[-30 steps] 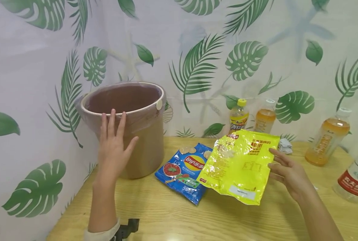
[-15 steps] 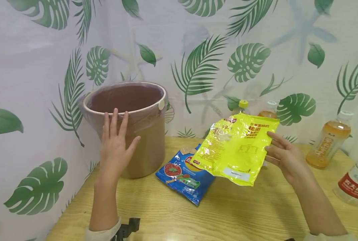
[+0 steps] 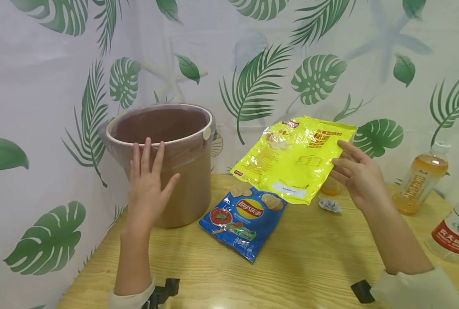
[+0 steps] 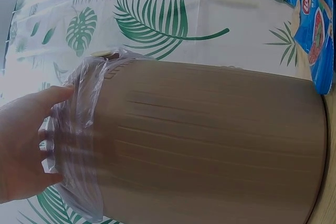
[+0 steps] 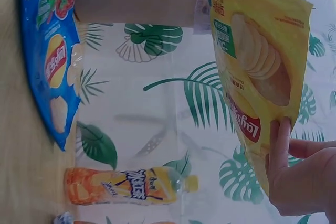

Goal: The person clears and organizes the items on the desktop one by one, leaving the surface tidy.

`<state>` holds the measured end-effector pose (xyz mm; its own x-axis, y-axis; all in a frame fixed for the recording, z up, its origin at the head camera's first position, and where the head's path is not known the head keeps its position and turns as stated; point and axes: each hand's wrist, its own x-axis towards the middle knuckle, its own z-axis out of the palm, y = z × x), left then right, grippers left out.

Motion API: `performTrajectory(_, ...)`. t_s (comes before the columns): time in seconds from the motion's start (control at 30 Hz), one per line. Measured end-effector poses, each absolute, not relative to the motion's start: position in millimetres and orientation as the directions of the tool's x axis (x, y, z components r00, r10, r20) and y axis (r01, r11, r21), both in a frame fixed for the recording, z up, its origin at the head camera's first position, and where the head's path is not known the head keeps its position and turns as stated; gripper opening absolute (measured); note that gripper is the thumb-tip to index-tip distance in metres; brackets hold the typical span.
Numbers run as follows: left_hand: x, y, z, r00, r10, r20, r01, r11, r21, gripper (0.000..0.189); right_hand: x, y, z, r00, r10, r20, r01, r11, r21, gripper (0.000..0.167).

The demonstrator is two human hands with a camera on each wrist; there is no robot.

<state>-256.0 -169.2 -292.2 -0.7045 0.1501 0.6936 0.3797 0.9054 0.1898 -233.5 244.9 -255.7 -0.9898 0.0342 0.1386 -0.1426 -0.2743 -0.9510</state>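
Observation:
My left hand point(image 3: 146, 193) lies with straight, spread fingers against the near rim of a brown bin point(image 3: 179, 193). Thin clear plastic point(image 4: 79, 129) lines the bin and folds over its rim, under the fingertips. At the right, my right hand point(image 3: 360, 174) pinches a yellow chip bag point(image 3: 291, 159) by its right edge, with the thumb hidden behind it in the head view. The bag hangs tilted in the air, its printed back facing the head camera; the right wrist view shows its front. Below it on the table lies a blue Lay's chip bag point(image 3: 241, 227), beside the bin.
A crumpled wrapper point(image 3: 329, 204) sits on the wooden table point(image 3: 299, 274). Farther right stand an amber drink bottle point(image 3: 420, 180) and a red-labelled water bottle point(image 3: 455, 231). A yellow-capped bottle point(image 5: 131, 184) shows in the right wrist view. A leaf-patterned sheet point(image 3: 252, 25) hangs behind.
My right hand has lifted the yellow chip bag up and a little left, uncovering more of the blue bag and covering the bottles at the back. The left hand stays at the bin's rim.

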Motion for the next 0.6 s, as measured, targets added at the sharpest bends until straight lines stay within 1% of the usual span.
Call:
performTrajectory(0.1, -256.2, -169.1, -292.0, -0.699, 0.151, 0.698, 0.380, 0.907, 0.184, 0.076, -235.5, 238.2, -246.7, -0.987, 0.058, 0.148, -0.159, -0.305, -0.939, 0.068)
performTrajectory(0.27, -255.8, -168.2, -292.0, -0.688, 0.153, 0.710, 0.379, 0.909, 0.171, 0.076, -237.6, 227.3, -232.5, -0.985, 0.095, 0.142, -0.165, -0.314, -0.935, 0.065)
performTrajectory(0.43, -254.9, -167.5, -292.0, -0.685, 0.154, 0.712, 0.382, 0.908, 0.172, 0.077, -239.7, 217.1, -222.4, -0.984, 0.108, 0.143, -0.174, -0.367, -0.914, 0.065)
performTrajectory(0.6, -254.5, -166.8, -292.3, -0.687, 0.153, 0.711, 0.381, 0.908, 0.173, 0.078, -241.6, 208.2, -214.3, -0.982, 0.120, 0.149, -0.184, -0.379, -0.907, 0.066)
